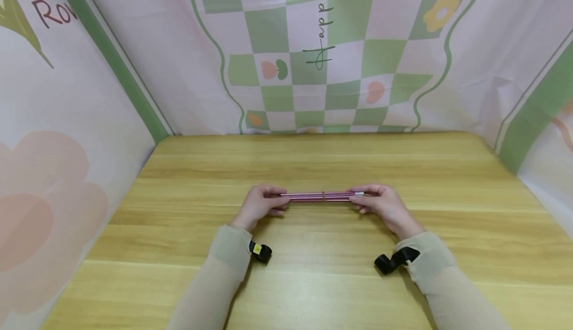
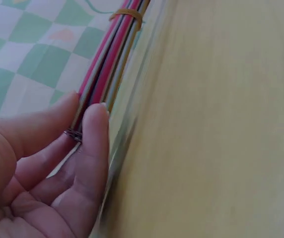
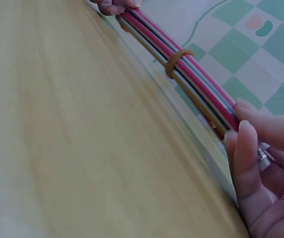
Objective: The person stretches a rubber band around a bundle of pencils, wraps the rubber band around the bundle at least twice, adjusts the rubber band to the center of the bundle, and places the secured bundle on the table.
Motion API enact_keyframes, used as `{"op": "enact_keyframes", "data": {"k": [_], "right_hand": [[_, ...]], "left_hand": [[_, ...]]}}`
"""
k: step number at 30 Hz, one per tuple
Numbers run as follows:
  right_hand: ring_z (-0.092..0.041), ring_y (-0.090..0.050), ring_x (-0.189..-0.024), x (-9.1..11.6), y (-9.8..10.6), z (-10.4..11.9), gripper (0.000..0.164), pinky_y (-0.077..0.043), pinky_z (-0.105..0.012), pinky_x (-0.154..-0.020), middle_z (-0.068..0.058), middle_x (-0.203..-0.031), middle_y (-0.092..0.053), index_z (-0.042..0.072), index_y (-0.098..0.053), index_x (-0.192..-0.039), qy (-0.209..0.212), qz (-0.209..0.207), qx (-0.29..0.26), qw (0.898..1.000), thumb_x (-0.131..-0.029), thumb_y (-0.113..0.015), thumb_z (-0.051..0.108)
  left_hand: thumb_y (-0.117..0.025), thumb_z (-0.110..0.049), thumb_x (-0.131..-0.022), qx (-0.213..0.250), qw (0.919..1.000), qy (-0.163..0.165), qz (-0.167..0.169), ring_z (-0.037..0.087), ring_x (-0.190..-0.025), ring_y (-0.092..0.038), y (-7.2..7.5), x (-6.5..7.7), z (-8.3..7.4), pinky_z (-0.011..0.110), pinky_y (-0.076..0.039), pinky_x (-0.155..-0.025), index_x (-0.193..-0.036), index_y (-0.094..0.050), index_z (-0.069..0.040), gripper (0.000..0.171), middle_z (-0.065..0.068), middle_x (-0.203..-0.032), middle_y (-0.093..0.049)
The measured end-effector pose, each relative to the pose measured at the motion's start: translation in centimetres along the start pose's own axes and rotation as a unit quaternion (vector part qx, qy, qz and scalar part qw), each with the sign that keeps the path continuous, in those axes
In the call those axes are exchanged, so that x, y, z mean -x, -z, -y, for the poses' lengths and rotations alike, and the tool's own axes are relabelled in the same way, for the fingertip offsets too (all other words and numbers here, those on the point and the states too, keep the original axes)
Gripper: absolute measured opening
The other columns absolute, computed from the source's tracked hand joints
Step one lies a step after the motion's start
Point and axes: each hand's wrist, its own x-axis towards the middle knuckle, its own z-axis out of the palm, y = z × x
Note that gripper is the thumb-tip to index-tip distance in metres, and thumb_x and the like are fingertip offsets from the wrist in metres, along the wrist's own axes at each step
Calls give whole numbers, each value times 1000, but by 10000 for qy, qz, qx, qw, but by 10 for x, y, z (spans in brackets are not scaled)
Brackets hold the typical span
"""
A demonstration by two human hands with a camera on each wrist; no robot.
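A bundle of pencils, striped pink, dark and silver, stretches crosswise between both hands above the wooden table. Around its middle is a tan rubber band, which the right wrist view also shows. My left hand pinches one end between thumb and fingers; dark tips poke out there in the left wrist view. At the opposite end, my right hand pinches the bundle, and the white eraser ends with silver ferrules show between its fingers. Part of each end is hidden by the fingers.
The wooden table runs up to a hanging cloth with green and white checks at the back. More printed cloth hangs at the left side and at the right. Black wrist cameras sit on both sleeves.
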Motion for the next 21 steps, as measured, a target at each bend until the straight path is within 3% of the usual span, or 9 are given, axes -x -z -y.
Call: {"op": "enact_keyframes", "data": {"k": [4, 8, 17, 21], "right_hand": [[-6, -62, -61, 0, -2, 0, 33, -56, -22, -58, 10, -84, -74, -8, -66, -119, -105, -48, 463, 9989, -88, -72, 4], [-5, -60, -59, 1, -3, 1, 43, -54, -21, -55, 14, -88, -73, -14, -59, -124, -167, -36, 701, 9974, -89, -72, 7], [-2, -49, -49, 1, -1, 2, 47, -46, -19, -45, 13, -88, -74, -6, -63, -125, -373, -97, 1259, 9913, -88, -76, 21], [-2, -51, -50, 0, 0, 1, 47, -48, -20, -46, 13, -89, -74, -7, -63, -124, -358, -62, 1264, 9913, -87, -77, 19]], "left_hand": [[-69, -4, -92, -88, 9999, 147, 0, 14, -75, -69, 0, 0, 2, 31, -61, -72, -122, -64, 6, 32, 20, -107, -72], [-70, -6, -92, -113, 9997, 195, -31, 13, -74, -69, 0, 0, 2, 31, -61, -71, -122, -64, 5, 33, 20, -108, -72], [-70, -7, -92, -122, 9996, 224, -83, 13, -74, -68, -1, 1, 2, 29, -61, -67, -123, -64, 4, 34, 18, -105, -71], [-70, -7, -92, -110, 9996, 263, -83, 13, -74, -68, -1, 1, 2, 28, -61, -66, -123, -64, 5, 34, 17, -104, -71]]}}
